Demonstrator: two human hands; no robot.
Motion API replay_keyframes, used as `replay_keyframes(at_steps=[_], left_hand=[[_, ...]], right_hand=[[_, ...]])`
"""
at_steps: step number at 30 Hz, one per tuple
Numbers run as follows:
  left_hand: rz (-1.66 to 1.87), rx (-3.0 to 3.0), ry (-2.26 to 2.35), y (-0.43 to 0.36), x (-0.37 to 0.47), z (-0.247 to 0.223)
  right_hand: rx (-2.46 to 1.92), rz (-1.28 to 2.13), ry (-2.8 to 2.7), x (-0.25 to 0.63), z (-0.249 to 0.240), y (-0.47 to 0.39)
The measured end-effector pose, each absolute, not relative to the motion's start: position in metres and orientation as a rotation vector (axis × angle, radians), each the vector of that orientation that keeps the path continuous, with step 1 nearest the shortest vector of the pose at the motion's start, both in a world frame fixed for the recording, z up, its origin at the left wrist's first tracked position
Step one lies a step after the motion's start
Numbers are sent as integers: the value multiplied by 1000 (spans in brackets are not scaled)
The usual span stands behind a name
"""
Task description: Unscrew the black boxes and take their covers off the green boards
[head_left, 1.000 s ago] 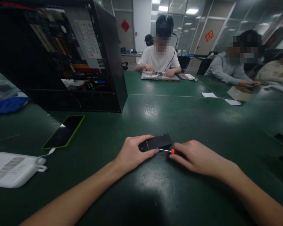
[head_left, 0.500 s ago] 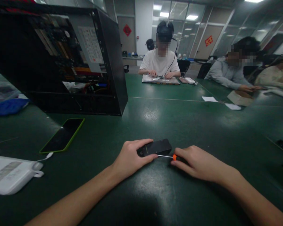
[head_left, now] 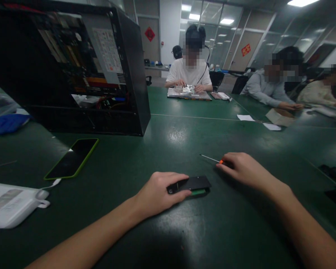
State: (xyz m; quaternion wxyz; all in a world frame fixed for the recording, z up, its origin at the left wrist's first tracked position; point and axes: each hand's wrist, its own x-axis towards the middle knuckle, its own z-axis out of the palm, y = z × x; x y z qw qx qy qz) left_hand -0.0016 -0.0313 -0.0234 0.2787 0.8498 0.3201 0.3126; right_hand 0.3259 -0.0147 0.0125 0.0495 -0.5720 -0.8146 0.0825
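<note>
My left hand (head_left: 168,188) grips the left end of a small black rectangular case (head_left: 197,182), thumb on the near side and fingers on the far side. Along the case's near edge a green circuit board (head_left: 198,192) shows below the black cover, which looks slightly raised there. What kind of device it is I cannot tell. To the right, my right hand (head_left: 240,166) is closed round the orange and black handle of a screwdriver (head_left: 210,158). Its thin metal shaft points left, apart from the case.
A black computer tower (head_left: 131,74) with its side open stands at the back left. In front of it lie a green-edged phone (head_left: 72,158) and a white power bank (head_left: 14,205) with a cable. Blue gloves (head_left: 8,124) lie far left. Co-workers sit across the table, near a cardboard box (head_left: 281,116).
The screwdriver has moved away from the case, up and to the right, in my right hand. Along the case's near side the cover has lifted and green board now shows.
</note>
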Motion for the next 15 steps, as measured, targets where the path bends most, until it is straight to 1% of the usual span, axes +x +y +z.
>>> replay_keyframes(at_steps=[4, 8, 10, 15], left_hand=[[903, 2232, 874, -30, -1, -20], [998, 2172, 1036, -17, -5, -21], [964, 2164, 1122, -8, -8, -24], [885, 2337, 1240, 12, -18, -34]], right_hand=[[-1719, 231, -2535, 313, 2, -14], [-1705, 135, -2549, 307, 1, -19], [-1668, 80, -2515, 305, 0, -21], [-1269, 240, -2426, 292, -5, -27]])
